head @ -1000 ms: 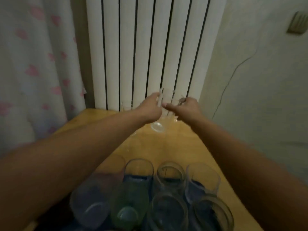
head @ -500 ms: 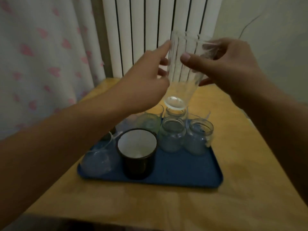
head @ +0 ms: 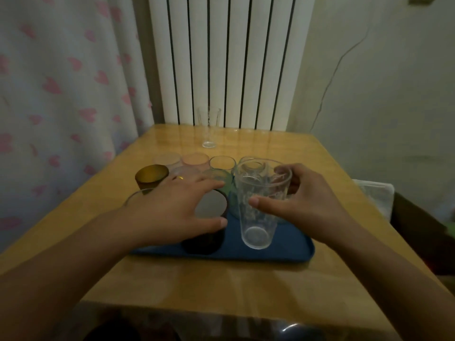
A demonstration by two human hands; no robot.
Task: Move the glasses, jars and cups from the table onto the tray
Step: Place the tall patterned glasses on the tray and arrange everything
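My right hand (head: 307, 203) is wrapped around a tall clear glass (head: 258, 217), thumb on its near side and fingers behind. The glass stands upright with its base at the front right of the blue tray (head: 293, 249). My left hand (head: 182, 210) hovers with fingers spread over a black cup (head: 204, 241) on the tray, just left of the glass and apart from it. Several glasses and jars fill the tray's back, with an amber cup (head: 151, 177) at the left. Another tall clear glass (head: 208, 129) stands alone at the table's far end.
The wooden table (head: 221, 286) ends at a white radiator (head: 226, 57) behind. A curtain with pink hearts (head: 61, 94) hangs along the left. A white object (head: 371, 193) sits beyond the table's right edge.
The tall glass, held up in both hands before, has come down onto the tray's front right. My left hand has let go of it and moved left over the black cup.
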